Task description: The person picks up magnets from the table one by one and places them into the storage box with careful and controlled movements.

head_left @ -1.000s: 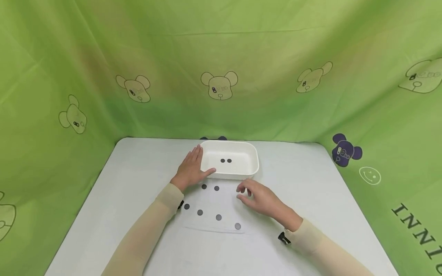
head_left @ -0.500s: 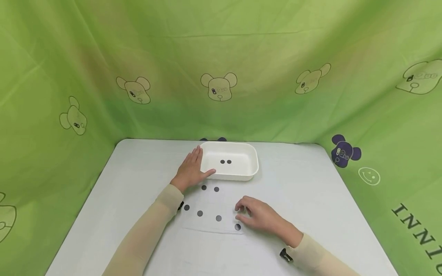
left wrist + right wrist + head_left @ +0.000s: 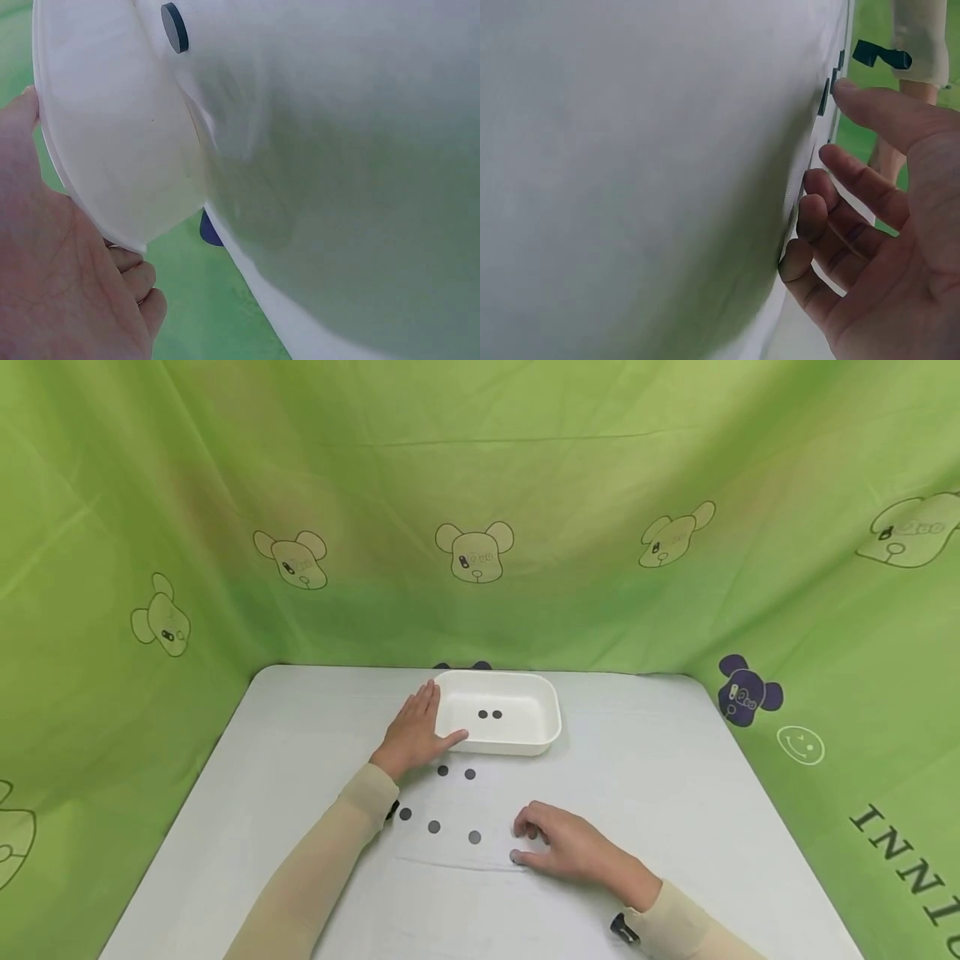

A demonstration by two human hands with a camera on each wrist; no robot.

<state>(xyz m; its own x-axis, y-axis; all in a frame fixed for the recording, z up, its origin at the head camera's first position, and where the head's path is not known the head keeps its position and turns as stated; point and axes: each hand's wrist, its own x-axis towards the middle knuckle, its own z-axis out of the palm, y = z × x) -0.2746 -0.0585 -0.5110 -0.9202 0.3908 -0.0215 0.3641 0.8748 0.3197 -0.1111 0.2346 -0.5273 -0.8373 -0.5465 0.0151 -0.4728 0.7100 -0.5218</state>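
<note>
My left hand (image 3: 410, 732) lies against the left end of a white rectangular tray (image 3: 522, 700), its fingers straight and the thumb spread over the near rim. Inside the tray are two small dark round discs (image 3: 482, 714). My right hand (image 3: 572, 845) is low over the table to the right, fingers loosely bent and apart from the thumb, with nothing gripped. Its thumb tip mostly covers one disc (image 3: 514, 857); whether it presses on it I cannot tell. In the right wrist view a disc (image 3: 824, 97) stands just beside the thumb.
Several more discs (image 3: 434, 827) are spread on the white table (image 3: 675, 793) between my arms and in front of the tray. Faint creases cross the tabletop cover near them. Green printed curtains (image 3: 480, 460) surround the table at the back and sides.
My right hand has moved from near the tray's front right corner toward me, its thumb now over the nearest disc. The left hand and tray stay in place.
</note>
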